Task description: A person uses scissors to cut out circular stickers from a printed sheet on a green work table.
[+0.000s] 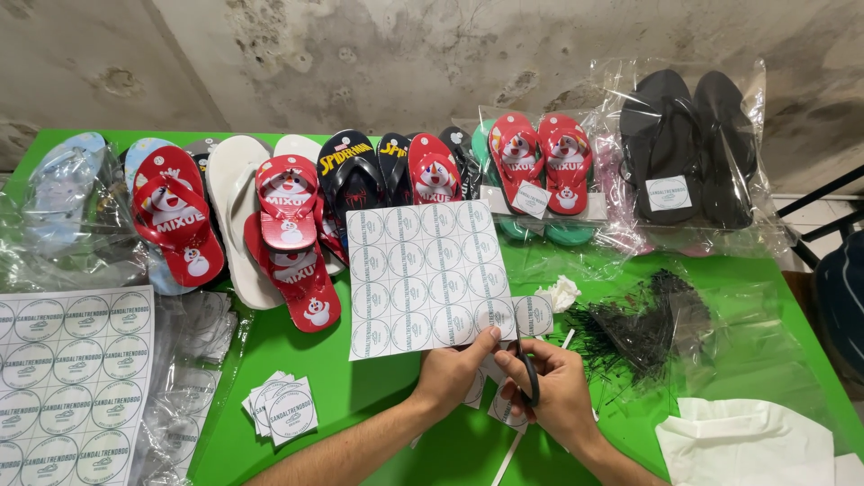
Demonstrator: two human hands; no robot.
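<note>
The left hand (450, 373) pinches the lower edge of a white paper sheet of round printed labels (425, 274), holding it upright and taut so the black-handled scissors (527, 371), gripped in the right hand (553, 391), can cut along its right side. Left of both hands, on the green surface (360, 387), lies one small stack of cut square labels (283, 409); beyond the hands, two red sandals (538, 162) sit bagged together.

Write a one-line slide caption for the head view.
Left hand holds a label sheet while right hand cuts it with scissors over a green table.
</note>
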